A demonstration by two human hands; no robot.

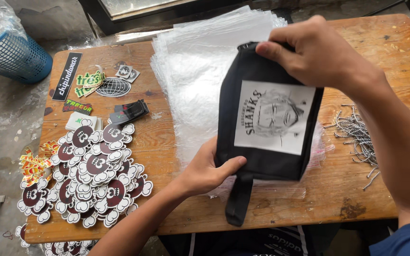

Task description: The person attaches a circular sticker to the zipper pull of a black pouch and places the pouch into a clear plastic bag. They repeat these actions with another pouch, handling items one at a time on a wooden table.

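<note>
I hold a folded black garment with a white printed panel showing a line drawing, lifted over the wooden table. My left hand grips its lower left edge, thumb on the front. Its top edge is pinched by my right hand. A black strip of fabric dangles from the bottom toward the table's near edge. Under the garment lies a stack of clear plastic bags.
Several maroon-and-white die-cut stickers are heaped at the table's left, with other stickers and small black tags behind them. A pile of ball chains lies at right. A blue mesh basket stands on the floor at far left.
</note>
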